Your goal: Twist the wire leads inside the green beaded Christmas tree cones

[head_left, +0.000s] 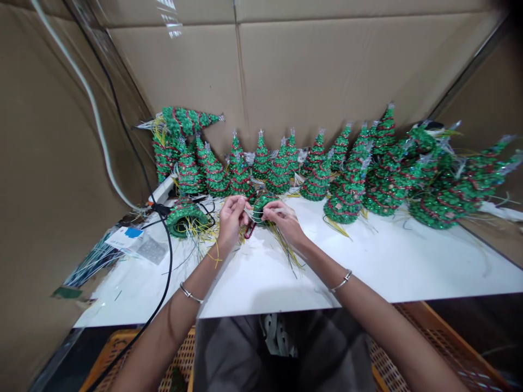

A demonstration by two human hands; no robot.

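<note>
Both hands are close together over the white table, in front of a small green tinsel Christmas tree [260, 205] lying with its hollow base toward me. My left hand [233, 216] pinches thin white wires [255, 214]. On the other side, my right hand [283, 218] has its fingertips closed on the same wires. Yellow and dark wires [284, 247] trail from under my right hand onto the table. A red-handled tool [249, 230] lies just below the wires, partly covered; its kind is unclear.
Several decorated Christmas trees [314, 182] stand along the cardboard wall [327, 65]. Another tree [186, 218] lies at left, base outward, among wire scraps. A black cable [169, 261] crosses the table's left side. Wire bundles [92, 256] and a clear bag [152, 249] lie there. Orange crates [433, 321] sit below.
</note>
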